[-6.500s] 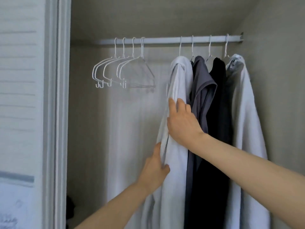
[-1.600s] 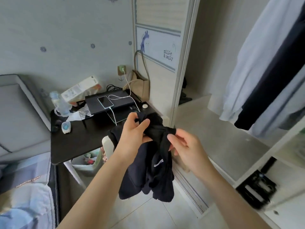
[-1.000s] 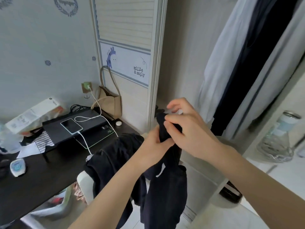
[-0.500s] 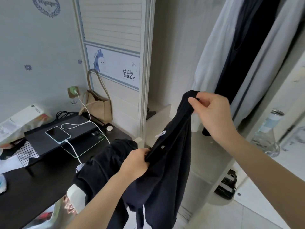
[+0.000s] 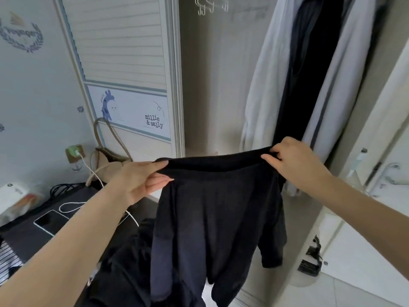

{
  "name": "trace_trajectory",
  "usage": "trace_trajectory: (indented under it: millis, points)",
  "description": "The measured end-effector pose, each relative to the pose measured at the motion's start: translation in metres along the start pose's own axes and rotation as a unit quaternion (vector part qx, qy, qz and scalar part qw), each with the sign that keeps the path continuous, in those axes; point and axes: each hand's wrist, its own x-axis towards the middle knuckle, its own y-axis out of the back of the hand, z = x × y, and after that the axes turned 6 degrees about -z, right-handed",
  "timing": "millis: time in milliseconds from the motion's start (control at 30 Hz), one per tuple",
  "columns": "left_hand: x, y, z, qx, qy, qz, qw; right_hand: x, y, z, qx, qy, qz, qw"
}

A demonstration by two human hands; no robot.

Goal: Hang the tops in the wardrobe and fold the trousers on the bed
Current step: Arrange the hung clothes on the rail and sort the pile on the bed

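Left grip [image 5: 141, 180]: pinches left end of black fabric garment [image 5: 212, 218] top edge.
Right grip [image 5: 292, 162]: fingers curled over right end.
Garment: stretched between both, hanging before open wardrobe.
Behind: white and dark hung tops [image 5: 309, 69].
Surface [image 5: 28, 235]: phone [image 5: 50, 221], white cable [image 5: 93, 173].

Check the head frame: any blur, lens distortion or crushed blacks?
Head view: wide-angle bowing bends the door frame and right cabinet edge. The dark garment, held by left hand and right hand, reads nearly flat black with few folds visible. Hangers at the top look soft. Light is even and diffuse, no glare.
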Motion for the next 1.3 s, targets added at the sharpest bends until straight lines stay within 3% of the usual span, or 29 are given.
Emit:
trace_trajectory:
  millis: [167, 233, 267, 300, 333, 400, 433, 467, 500, 667, 767, 833, 967, 1067, 1300]
  points:
    - [0.035, -0.02, 0.032, -0.256, 0.024, -0.08, 0.963, 0.01, -0.024, 0.004, -0.062, -0.048, -0.056, 0.995]
    - [0.049, -0.024, 0.041, -0.276, 0.035, -0.13, 0.952, 0.02, -0.029, 0.004, 0.019, -0.1, -0.032, 0.994]
    - [0.057, -0.026, 0.046, -0.269, 0.042, -0.152, 0.95, 0.027, -0.033, 0.006, 0.113, -0.145, -0.01, 0.983]
    - [0.066, -0.028, 0.05, -0.249, 0.048, -0.164, 0.953, 0.036, -0.036, 0.01, 0.246, -0.203, 0.01, 0.948]
    - [0.075, -0.029, 0.053, -0.219, 0.053, -0.166, 0.96, 0.042, -0.038, 0.011, 0.396, -0.261, 0.018, 0.88]
    - [0.093, -0.031, 0.064, -0.153, 0.051, -0.152, 0.975, 0.059, -0.04, 0.015, 0.616, -0.349, -0.002, 0.706]
    - [0.1, -0.032, 0.069, -0.125, 0.043, -0.143, 0.981, 0.068, -0.041, 0.018, 0.653, -0.373, -0.017, 0.659]
    - [0.11, -0.033, 0.076, -0.099, 0.029, -0.138, 0.985, 0.08, -0.043, 0.024, 0.657, -0.384, -0.032, 0.648]
    - [0.116, -0.033, 0.084, -0.075, 0.015, -0.135, 0.988, 0.091, -0.045, 0.027, 0.637, -0.388, -0.043, 0.664]
    - [0.152, -0.055, 0.145, 0.01, -0.091, -0.16, 0.983, 0.162, -0.041, 0.037, 0.462, -0.308, -0.115, 0.824]
    - [0.172, -0.081, 0.183, 0.066, -0.168, -0.135, 0.974, 0.204, -0.029, 0.036, 0.363, -0.231, -0.159, 0.888]
    - [0.186, -0.097, 0.202, 0.088, -0.201, -0.098, 0.971, 0.229, -0.016, 0.033, 0.314, -0.181, -0.13, 0.923]
    - [0.22, -0.129, 0.233, 0.114, -0.257, -0.053, 0.958, 0.297, 0.022, 0.027, 0.323, -0.092, 0.033, 0.941]
    - [0.239, -0.145, 0.245, 0.146, -0.309, -0.02, 0.94, 0.357, 0.051, 0.027, 0.336, -0.068, 0.136, 0.929]
    - [0.274, -0.154, 0.265, 0.211, -0.343, 0.068, 0.913, 0.481, 0.094, 0.027, 0.483, -0.092, 0.122, 0.862]
